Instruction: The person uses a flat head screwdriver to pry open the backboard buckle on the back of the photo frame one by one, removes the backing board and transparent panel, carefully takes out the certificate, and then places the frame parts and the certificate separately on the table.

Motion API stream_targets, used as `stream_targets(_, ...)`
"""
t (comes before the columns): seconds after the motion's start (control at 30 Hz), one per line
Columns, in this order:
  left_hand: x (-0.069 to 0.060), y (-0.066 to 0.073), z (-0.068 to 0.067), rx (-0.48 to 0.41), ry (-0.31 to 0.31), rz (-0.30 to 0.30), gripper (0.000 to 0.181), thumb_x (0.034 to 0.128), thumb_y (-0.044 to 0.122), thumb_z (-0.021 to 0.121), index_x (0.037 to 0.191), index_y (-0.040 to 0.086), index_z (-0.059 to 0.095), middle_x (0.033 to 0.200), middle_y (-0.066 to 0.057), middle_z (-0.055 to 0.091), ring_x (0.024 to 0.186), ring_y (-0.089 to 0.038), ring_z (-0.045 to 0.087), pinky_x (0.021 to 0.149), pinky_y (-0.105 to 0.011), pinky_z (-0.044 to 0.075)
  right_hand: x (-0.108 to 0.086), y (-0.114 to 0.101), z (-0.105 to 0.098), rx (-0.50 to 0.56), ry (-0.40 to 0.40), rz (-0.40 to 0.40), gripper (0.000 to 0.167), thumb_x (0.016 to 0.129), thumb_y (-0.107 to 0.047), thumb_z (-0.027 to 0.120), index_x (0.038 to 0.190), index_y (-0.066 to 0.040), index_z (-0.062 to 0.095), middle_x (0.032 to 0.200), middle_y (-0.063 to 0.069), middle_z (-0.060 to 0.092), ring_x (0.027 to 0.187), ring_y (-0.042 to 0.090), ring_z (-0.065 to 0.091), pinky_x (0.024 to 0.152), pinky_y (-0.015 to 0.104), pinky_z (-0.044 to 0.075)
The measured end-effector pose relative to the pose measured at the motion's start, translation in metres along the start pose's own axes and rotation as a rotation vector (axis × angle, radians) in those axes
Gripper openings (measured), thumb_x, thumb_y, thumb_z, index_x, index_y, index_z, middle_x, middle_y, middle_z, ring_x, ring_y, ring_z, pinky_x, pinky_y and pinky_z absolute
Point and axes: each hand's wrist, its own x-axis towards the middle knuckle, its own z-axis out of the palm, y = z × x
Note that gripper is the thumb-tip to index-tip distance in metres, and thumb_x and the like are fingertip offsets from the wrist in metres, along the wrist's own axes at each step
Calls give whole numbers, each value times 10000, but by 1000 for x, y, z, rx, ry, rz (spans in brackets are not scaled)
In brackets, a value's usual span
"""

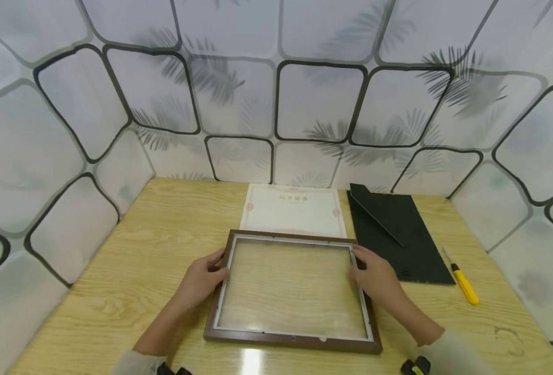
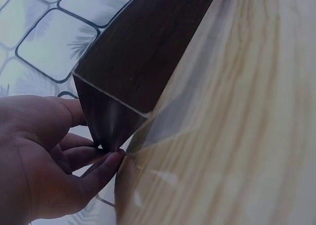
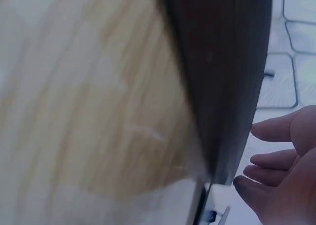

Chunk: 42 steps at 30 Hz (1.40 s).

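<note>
A brown picture frame (image 1: 292, 339) with a pale inner rim lies at the front middle of the head view. Wood grain shows through its clear pane (image 1: 295, 286). My left hand (image 1: 200, 281) grips the frame's left side, thumb towards the pane; the left wrist view shows its fingertips (image 2: 118, 155) against the dark frame edge. At the right side, my right hand (image 1: 378, 276) holds the frame, fingers over the rim. In the right wrist view the frame is blurred and the fingers (image 3: 271, 131) are at its outer edge. Whether the frame touches the table cannot be told.
A white certificate (image 1: 290, 213) lies behind the frame, its near edge covered. To the right is a black backing board (image 1: 414, 234) with a stand flap (image 1: 375, 211). A yellow-handled screwdriver (image 1: 465, 285) lies beyond it. Patterned cloth walls (image 1: 238, 99) enclose the wooden table (image 1: 117, 271).
</note>
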Motion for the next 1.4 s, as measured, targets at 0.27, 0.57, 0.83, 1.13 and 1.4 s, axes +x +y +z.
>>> stream_targets(0.27, -1, 3, 2, 35, 34, 2, 587, 954, 122, 613, 1511, 45, 447, 1490, -215, 501, 1225, -370, 618, 887, -417, 593, -15, -28, 13, 49, -48, -105, 497, 976, -166, 645, 1434, -2, 542, 1498, 194, 508, 1409, 434, 424, 1108, 624, 379)
stream_targets(0.57, 0, 1, 4, 13, 57, -10, 580, 931, 110, 621, 1493, 62, 486, 1325, -214, 647, 1074, -274, 686, 809, -368, 610, -48, -84, 46, 58, -219, -251, 395, 945, -225, 711, 1298, -54, 669, 1350, 91, 641, 1219, 308, 612, 1009, 503, 513)
stream_targets(0.83, 1, 0, 4, 7, 61, -10, 592, 913, 109, 621, 1490, 74, 495, 1284, -209, 670, 1035, -250, 694, 795, -361, 609, -60, -114, 76, 173, -411, -334, 416, 927, -376, 727, 1255, -122, 707, 1202, -60, 668, 962, 45, 570, 818, 249, 523)
stream_targets(1.13, 1, 0, 5, 16, 70, -8, 583, 913, 106, 630, 1481, 70, 508, 1252, -195, 689, 1010, -240, 693, 780, -355, 610, -61, -130, 99, 134, -433, -428, 338, 901, -349, 764, 1172, -148, 743, 1040, -145, 631, 891, -35, 495, 755, 169, 479)
stream_targets(1.4, 1, 1, 5, 30, 70, 2, 584, 909, 95, 622, 1481, 72, 509, 1261, -194, 685, 1022, -238, 689, 788, -348, 607, -65, -135, 105, 65, -375, -474, 226, 866, -300, 803, 1063, -193, 767, 965, -159, 604, 865, -43, 464, 731, 149, 443)
